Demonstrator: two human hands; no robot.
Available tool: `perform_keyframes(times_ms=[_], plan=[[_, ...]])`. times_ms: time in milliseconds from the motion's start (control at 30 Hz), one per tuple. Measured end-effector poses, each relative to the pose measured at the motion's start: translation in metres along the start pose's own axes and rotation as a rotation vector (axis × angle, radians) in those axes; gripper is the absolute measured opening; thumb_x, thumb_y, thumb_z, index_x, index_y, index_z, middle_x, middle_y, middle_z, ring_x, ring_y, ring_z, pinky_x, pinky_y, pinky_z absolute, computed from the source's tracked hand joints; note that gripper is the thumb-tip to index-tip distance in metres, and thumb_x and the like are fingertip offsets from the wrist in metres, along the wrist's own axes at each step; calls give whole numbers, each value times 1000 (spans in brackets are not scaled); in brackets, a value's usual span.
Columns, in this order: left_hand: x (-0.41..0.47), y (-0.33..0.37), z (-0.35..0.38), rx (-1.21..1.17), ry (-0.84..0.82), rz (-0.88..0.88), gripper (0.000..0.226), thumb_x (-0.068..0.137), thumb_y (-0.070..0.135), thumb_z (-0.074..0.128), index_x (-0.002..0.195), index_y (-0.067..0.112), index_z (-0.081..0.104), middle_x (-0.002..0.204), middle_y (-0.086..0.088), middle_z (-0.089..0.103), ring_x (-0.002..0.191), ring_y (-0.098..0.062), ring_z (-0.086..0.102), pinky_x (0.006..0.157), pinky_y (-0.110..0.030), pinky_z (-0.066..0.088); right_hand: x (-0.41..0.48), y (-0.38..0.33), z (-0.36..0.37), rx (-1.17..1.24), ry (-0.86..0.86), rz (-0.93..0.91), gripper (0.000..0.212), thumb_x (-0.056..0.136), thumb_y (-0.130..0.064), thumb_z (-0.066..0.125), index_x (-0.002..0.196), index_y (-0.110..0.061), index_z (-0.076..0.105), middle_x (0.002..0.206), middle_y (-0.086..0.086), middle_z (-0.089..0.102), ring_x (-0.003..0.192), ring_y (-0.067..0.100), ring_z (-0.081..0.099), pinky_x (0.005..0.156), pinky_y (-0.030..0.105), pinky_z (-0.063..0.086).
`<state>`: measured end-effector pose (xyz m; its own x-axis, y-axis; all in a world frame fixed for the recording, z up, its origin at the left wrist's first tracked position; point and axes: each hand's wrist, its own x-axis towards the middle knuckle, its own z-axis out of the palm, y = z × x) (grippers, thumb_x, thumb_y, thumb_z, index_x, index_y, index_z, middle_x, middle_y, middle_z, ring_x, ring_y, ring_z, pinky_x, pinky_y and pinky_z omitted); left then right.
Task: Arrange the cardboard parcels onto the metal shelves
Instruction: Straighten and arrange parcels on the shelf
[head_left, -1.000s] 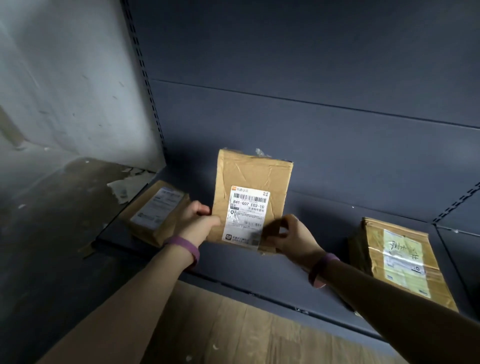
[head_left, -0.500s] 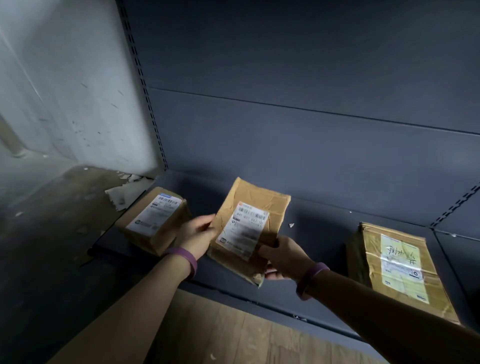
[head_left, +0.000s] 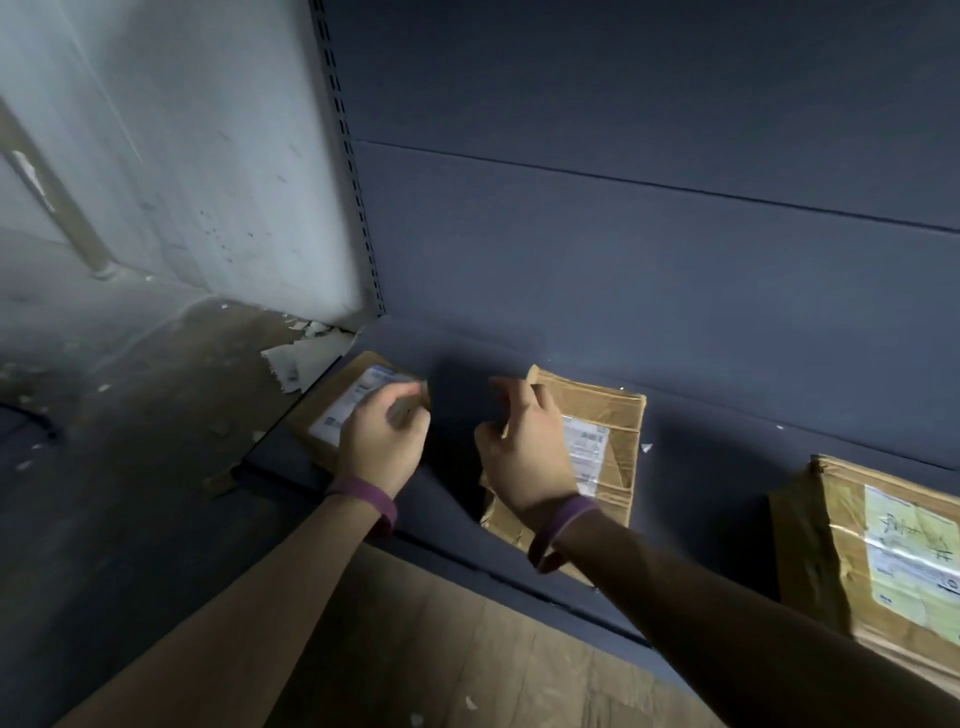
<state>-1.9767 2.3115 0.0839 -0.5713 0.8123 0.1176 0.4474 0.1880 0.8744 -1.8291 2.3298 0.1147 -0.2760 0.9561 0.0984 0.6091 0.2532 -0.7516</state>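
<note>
Three brown cardboard parcels lie flat on the dark metal bottom shelf (head_left: 701, 493). The left parcel (head_left: 358, 400) shows a white label, and my left hand (head_left: 382, 441) hovers over its near right part with loosely curled fingers, holding nothing. The middle parcel (head_left: 608, 431) lies label up. My right hand (head_left: 524, 452) is over its left edge, fingers relaxed and spread, not gripping it. The right parcel (head_left: 893, 551), taped and with a handwritten label, sits apart at the far right.
The shelf's dark back panel (head_left: 623, 234) rises behind the parcels, with a slotted upright (head_left: 345, 156) at its left end. A grey wall and a dirty concrete floor with a torn paper scrap (head_left: 306, 358) lie to the left. Wooden flooring (head_left: 441, 649) runs below the shelf edge.
The middle parcel, held upright in both hands a second ago, was tilted down and now lies flat on the shelf. Both hands have let go of it and moved apart.
</note>
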Motion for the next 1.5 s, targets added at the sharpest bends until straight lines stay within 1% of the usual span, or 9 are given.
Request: perform_keyframes(times_ms=[167, 333, 567, 733, 867, 967, 1200, 1300, 1500], plan=[[10, -43, -55, 117, 1, -107, 42, 88, 2, 52, 128, 12, 60, 126, -11, 58, 117, -24, 53, 101, -38, 43, 6, -15, 68, 95, -459, 18, 56, 95, -20, 54, 147, -23, 35, 143, 12, 44, 128, 27, 48, 99, 27, 38], [14, -77, -82, 55, -184, -271, 64, 93, 8, 56, 150, 18, 29, 157, -9, 23, 144, -22, 24, 114, -30, 20, 14, -18, 111, 182, -720, 102, 77, 96, -19, 52, 153, -43, 6, 158, 10, 27, 135, 25, 41, 108, 36, 39], [30, -97, -82, -100, -163, -330, 66, 94, 13, 57, 151, 23, 26, 153, -2, 33, 140, -22, 32, 114, -42, 30, 30, -14, 135, 264, -674, 106, 62, 102, -23, 43, 151, -47, 14, 156, 7, 30, 128, 20, 46, 104, 30, 42], [34, -102, -76, -377, 9, -597, 57, 84, 9, 70, 133, 22, 42, 129, -6, 49, 111, -32, 57, 69, -40, 56, 29, -4, 141, 446, -430, 143, 32, 102, -22, 46, 131, -35, 50, 135, 1, 55, 116, 15, 57, 92, 21, 49], [29, -104, -69, -401, 0, -579, 49, 65, -4, 78, 104, 7, 50, 114, -22, 62, 103, -34, 63, 85, -47, 55, 35, 6, 136, 422, -247, 137, 30, 93, 2, 50, 94, -28, 48, 99, -10, 61, 89, 3, 59, 66, 4, 45], [26, -98, -69, -333, 10, -519, 49, 62, -5, 80, 96, 10, 48, 107, -22, 64, 102, -34, 63, 94, -51, 51, 38, 8, 132, 428, -227, 129, 37, 90, 9, 53, 88, -28, 44, 92, -12, 58, 86, -5, 57, 65, -1, 43], [29, -101, -65, -474, 73, -498, 29, 79, -10, 65, 101, 7, 56, 111, -19, 63, 98, -26, 64, 79, -37, 56, 26, 6, 126, 487, -204, 139, 25, 92, -12, 64, 102, -23, 45, 96, -18, 56, 87, -3, 57, 59, 3, 47], [31, -108, -65, -508, 105, -490, 41, 87, -6, 61, 126, 3, 54, 124, -17, 58, 109, -29, 61, 81, -37, 55, 18, 2, 128, 518, -263, 177, 30, 92, -25, 64, 114, -30, 44, 111, -16, 56, 97, 0, 57, 60, 6, 49], [33, -120, -55, -383, 100, -454, 47, 88, -3, 60, 132, 10, 52, 132, -17, 53, 113, -34, 58, 78, -38, 55, 14, 10, 129, 470, -317, 264, 36, 95, -23, 60, 128, -23, 45, 132, -3, 58, 107, 3, 54, 60, 6, 46]])
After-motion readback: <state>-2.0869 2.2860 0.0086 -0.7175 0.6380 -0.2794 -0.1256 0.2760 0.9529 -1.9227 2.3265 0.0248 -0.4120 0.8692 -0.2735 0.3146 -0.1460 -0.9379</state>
